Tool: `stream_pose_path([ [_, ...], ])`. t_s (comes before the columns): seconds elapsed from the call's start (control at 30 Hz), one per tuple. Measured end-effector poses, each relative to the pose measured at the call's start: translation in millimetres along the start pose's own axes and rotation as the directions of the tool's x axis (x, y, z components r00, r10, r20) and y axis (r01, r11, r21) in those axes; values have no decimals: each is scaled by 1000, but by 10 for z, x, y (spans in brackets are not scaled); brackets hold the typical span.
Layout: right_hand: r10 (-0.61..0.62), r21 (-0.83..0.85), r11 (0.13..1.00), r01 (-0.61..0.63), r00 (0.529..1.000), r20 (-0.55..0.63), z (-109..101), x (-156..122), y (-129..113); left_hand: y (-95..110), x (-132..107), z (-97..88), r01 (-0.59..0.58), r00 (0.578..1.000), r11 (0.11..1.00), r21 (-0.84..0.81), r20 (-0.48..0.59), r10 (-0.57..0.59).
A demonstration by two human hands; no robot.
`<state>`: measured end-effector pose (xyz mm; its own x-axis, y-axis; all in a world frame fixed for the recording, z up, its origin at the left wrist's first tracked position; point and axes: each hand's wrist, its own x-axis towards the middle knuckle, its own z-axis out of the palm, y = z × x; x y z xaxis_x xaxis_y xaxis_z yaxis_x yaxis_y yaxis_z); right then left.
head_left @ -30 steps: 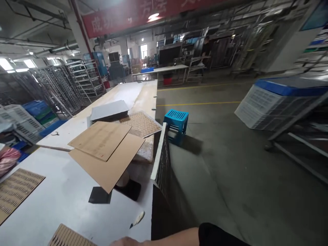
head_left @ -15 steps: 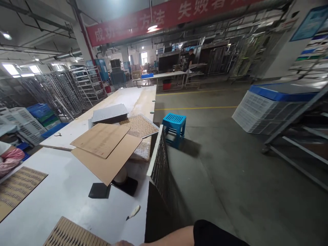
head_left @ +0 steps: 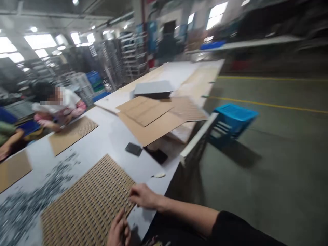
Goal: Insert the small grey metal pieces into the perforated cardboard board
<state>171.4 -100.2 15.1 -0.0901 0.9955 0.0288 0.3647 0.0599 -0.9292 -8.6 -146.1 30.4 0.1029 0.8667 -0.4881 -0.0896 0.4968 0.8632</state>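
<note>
Grip unclear through blur; since you turned left, your right hand (head_left: 143,197) and left hand (head_left: 118,233) touch the tray (head_left: 87,205).

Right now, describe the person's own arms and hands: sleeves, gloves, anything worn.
Both hands are ungloved. The right hand leads to an uncovered forearm and a black sleeve near the elbow. The left hand shows only at the bottom edge; its sleeve is unseen.

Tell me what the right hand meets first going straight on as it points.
The right hand points left, so probably the slotted cardboard sheet, whose edge it seems to touch.
</note>
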Motion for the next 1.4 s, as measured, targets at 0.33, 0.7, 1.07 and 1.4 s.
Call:
stream_pose_path([
  [0.33, 95, -142, 985, -98, 995, -24, -255, 300, 282, -86, 11, -82, -54, 992, 940, -337, -128, 12],
  [0.7, 233, -142, 960, -240, 970, -63, -9, 396, 367, -72, 182, -68, 99, 994, 914, -393, 4, -106],
  [1.07, 247, -171, 951, -256, 966, -72, 23, 388, 414, -86, 310, -76, 152, 988, 908, -391, 58, -140],
  [1.4, 252, -217, 937, -273, 960, -119, 10, 378, 379, -35, 318, -51, 156, 988, 905, -396, 45, -151],
])
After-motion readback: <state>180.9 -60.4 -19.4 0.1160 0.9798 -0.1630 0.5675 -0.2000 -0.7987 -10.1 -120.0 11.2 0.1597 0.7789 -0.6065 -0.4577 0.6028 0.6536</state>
